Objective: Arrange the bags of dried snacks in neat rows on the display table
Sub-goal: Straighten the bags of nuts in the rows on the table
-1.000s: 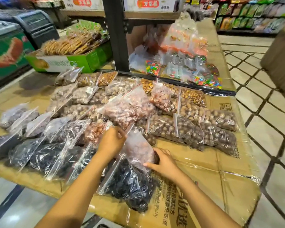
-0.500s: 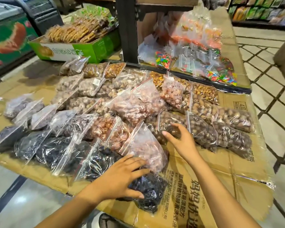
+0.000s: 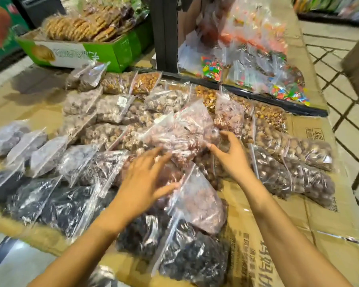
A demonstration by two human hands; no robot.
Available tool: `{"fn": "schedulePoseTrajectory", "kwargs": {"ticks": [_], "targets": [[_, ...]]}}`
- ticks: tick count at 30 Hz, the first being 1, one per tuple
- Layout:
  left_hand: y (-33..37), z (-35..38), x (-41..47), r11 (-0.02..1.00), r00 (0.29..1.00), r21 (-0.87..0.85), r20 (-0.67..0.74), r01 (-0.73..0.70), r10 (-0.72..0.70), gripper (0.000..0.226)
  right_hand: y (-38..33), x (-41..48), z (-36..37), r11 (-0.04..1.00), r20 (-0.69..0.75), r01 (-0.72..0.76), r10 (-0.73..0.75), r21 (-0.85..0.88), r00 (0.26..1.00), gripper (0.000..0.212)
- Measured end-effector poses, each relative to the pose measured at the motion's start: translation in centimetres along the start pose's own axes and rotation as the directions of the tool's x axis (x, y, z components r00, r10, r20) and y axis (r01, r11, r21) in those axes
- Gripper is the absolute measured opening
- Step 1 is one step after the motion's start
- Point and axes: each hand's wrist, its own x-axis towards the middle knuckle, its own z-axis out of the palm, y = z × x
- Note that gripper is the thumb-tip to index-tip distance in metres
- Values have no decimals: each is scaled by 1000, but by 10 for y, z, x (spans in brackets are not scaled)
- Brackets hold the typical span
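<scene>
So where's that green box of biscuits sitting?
The green box sits at the table's far left in the head view, just left of the dark post and behind the back row of snack bags.

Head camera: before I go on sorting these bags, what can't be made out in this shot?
- Left hand: motion-blurred, so contact with the bags beneath is unclear.
- Right hand: fingers curl at the pinkish bag; grip can't be confirmed.
- Bags under the left hand: contents hidden by hand.
- Dark bag: its lower end is cut off by the bottom edge.
- Label on a nut bag: too small to read.
- Green box print: blurred.
</scene>
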Motion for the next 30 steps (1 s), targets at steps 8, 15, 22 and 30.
{"fn": "schedulePoseTrajectory", "kwargs": {"ticks": [8,15,22,30], "targets": [[-51,-14,110,783,837,-296,187,547,-514,88,-22,94,28,956,35,-93,107,-280,994,89],[-58,4,121,760,805,-274,278,590,-525,90,-26,133,34,859,160,-194,301,-475,940,95],[-56,4,118,731,841,-428,163,531,-515,104,-28,107,45,928,-145,-198,159,-316,977,90],[-27,-9,78,388,758,-790,143,475,-637,85,-31,58,41,992,-351,119,-98,40,931,39]]}}
